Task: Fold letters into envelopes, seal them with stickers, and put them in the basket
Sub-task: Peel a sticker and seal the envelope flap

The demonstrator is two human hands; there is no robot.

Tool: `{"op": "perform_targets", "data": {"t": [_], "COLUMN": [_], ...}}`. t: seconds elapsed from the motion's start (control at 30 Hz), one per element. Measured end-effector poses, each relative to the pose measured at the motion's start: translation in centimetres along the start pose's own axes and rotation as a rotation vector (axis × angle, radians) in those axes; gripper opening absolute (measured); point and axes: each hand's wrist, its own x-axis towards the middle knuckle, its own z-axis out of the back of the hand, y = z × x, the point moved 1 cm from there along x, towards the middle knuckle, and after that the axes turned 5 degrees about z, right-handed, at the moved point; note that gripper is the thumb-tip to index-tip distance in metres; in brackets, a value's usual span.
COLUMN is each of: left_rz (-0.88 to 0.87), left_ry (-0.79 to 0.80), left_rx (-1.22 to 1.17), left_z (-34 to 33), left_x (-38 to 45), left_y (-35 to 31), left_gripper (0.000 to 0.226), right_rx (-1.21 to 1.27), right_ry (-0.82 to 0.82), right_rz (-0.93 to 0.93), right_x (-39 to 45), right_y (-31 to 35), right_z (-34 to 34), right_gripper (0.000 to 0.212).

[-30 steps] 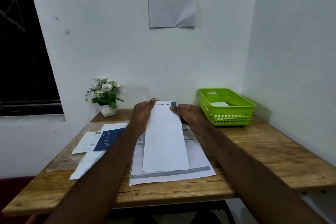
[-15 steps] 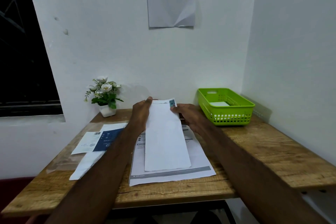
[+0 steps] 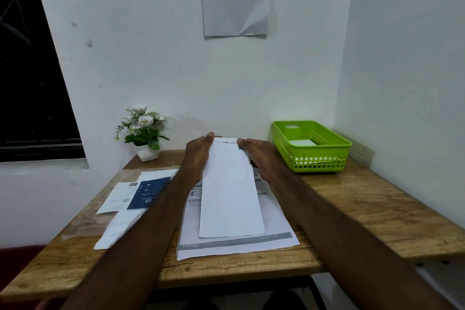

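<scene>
Two hands hold a long white envelope over the worktop.

The left hand (image 3: pixel 197 156) pinches the far left corner of the envelope (image 3: pixel 230 199), and the right hand (image 3: pixel 259 157) pinches the far right corner, both closed on the paper. The near end of the envelope rests on a stack of printed letters (image 3: pixel 239 244) lying flat on the wooden worktop (image 3: pixel 364 209). More papers and a dark blue leaflet (image 3: pixel 148 192) lie just to the left. A green basket (image 3: pixel 312 158) stands at the far right by the wall, with something white inside. A little pot of white flowers (image 3: pixel 143 131) stands at the far left.
</scene>
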Motion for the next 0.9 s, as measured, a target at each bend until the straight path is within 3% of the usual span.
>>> {"op": "perform_targets", "data": {"t": [0.23, 0.47, 0.63, 0.9], "left_rz": [-0.03, -0.037, -0.043, -0.053], "left_ry": [-0.039, -0.041, -0.047, -0.047], "left_rx": [-0.012, -0.021, -0.06, -0.031], "left_z": [-0.01, -0.02, 0.27, 0.21], "left_x": [0.0, -0.41, -0.35, -0.45], "left_y": [-0.12, -0.39, -0.4, -0.43], "left_gripper": [0.031, 0.032, 0.031, 0.031], "right_rx": [0.013, 0.016, -0.017, -0.037], "right_ry": [0.017, 0.075, 0.227, 0.242], "right_rz": [-0.053, -0.062, -0.038, -0.056], "right_x": [-0.54, -0.6, -0.47, -0.16], "right_y": [0.88, 0.9, 0.11, 0.07], "right_z": [-0.03, -0.2, 0.05, 0.18], "right_gripper": [0.014, 0.015, 0.026, 0.025]}}
